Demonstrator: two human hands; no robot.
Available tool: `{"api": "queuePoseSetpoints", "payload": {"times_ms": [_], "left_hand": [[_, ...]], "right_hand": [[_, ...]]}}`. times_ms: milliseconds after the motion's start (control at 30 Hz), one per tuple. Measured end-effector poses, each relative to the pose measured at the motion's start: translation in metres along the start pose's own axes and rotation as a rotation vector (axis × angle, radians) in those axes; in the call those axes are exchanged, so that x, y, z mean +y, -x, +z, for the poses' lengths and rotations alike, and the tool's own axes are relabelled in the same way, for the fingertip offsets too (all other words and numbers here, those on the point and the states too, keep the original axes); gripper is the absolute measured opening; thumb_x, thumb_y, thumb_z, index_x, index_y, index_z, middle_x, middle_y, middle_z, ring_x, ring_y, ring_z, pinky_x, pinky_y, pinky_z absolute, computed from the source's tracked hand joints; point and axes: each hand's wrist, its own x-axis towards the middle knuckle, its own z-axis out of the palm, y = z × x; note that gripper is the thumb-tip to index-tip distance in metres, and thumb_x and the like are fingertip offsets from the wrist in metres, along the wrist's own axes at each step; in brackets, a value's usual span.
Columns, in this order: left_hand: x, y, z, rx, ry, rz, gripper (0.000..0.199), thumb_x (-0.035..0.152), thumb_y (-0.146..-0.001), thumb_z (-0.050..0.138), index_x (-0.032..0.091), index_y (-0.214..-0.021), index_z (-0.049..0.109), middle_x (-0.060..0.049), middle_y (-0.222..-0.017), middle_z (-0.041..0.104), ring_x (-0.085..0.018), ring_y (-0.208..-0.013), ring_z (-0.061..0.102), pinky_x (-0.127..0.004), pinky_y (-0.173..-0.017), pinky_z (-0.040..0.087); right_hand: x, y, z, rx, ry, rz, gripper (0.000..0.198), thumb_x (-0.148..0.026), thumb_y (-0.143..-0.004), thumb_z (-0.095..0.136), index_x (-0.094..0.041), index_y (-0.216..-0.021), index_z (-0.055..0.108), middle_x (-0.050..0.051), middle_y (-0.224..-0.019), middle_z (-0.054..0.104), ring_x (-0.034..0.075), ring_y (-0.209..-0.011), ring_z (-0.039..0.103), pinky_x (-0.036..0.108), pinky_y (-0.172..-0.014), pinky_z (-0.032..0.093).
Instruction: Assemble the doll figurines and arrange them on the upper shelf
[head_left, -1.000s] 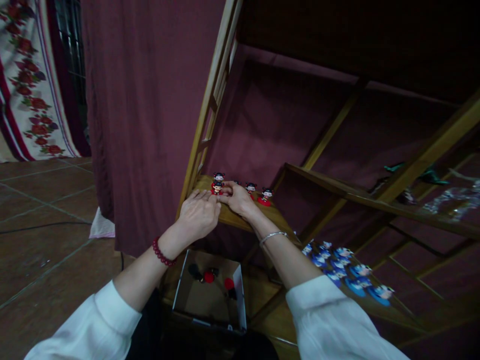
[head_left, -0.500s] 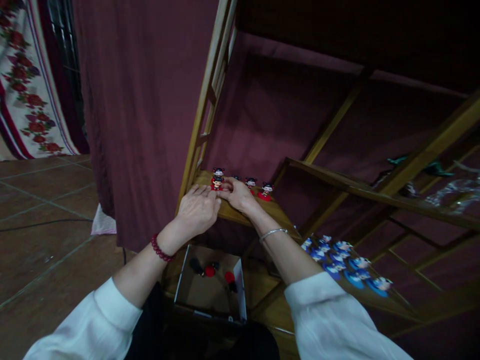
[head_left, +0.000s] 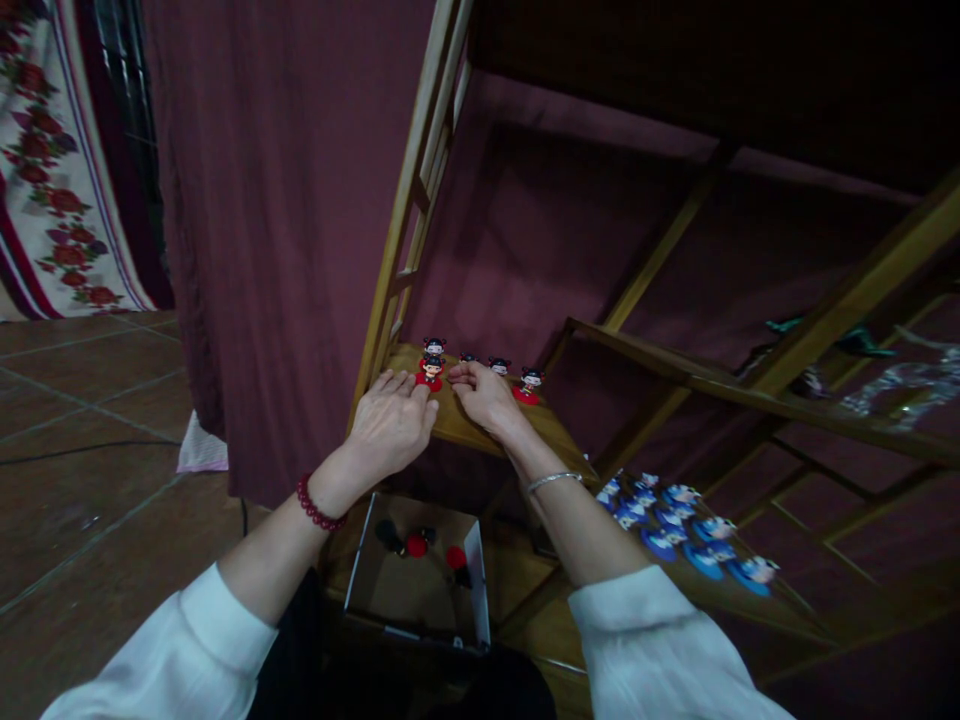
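A small figurine with black hair buns and a red base (head_left: 430,373) stands upright at the left end of the wooden shelf (head_left: 459,428). My left hand (head_left: 394,418) lies in front of it, fingers stretched out, the fingertips at the edge of its red base. Just right of it is my right hand (head_left: 484,395), fingers loosely bent, a small gap from the figurine and nothing visible in them. Another such figurine (head_left: 433,347) stands behind the first. Farther right, a matching figurine (head_left: 530,382) shows whole, while two more are partly hidden by my right hand.
An open cardboard box (head_left: 414,595) with a few red and black figurines sits below the shelf. Several blue figurines (head_left: 705,555) stand on a lower shelf at right. A wooden side frame (head_left: 397,230) rises at left beside a maroon curtain (head_left: 300,200).
My right hand has let go of the front figurine and drawn slightly to the right. The figurine stays standing on the shelf, with my left hand still beside it.
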Motion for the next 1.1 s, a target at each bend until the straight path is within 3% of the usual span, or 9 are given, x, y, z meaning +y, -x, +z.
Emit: {"api": "queuePoseSetpoints", "payload": {"times_ms": [167, 533, 1100], "left_hand": [[0.001, 0.0, -0.001, -0.007, 0.006, -0.001, 0.035, 0.029, -0.09, 0.033, 0.01, -0.101, 0.06, -0.016, -0.113, 0.063, -0.023, -0.113, 0.054, -0.04, -0.104, 0.033], [0.001, 0.0, -0.001, -0.028, -0.026, 0.007, 0.036, 0.03, -0.09, 0.033, 0.01, -0.105, 0.059, -0.016, -0.115, 0.062, -0.022, -0.113, 0.054, -0.039, -0.104, 0.032], [0.003, -0.002, -0.003, -0.044, 0.001, -0.016, 0.034, 0.028, -0.089, 0.035, 0.009, -0.105, 0.059, -0.017, -0.115, 0.062, -0.024, -0.113, 0.054, -0.041, -0.104, 0.032]], "right_hand": [[0.005, 0.001, -0.004, -0.021, 0.097, 0.007, 0.026, -0.005, -0.072, 0.048, -0.019, -0.088, 0.062, 0.003, -0.095, 0.069, 0.016, -0.085, 0.063, 0.029, -0.081, 0.047], [-0.006, -0.01, 0.001, -0.08, 0.085, 0.017, 0.032, -0.004, -0.066, 0.051, -0.02, -0.093, 0.06, 0.004, -0.098, 0.067, 0.016, -0.091, 0.06, 0.028, -0.084, 0.044], [0.009, -0.026, 0.013, -0.085, 0.01, -0.001, 0.038, -0.002, -0.061, 0.048, -0.021, -0.091, 0.06, 0.001, -0.094, 0.068, 0.015, -0.087, 0.061, 0.025, -0.076, 0.045]]}}
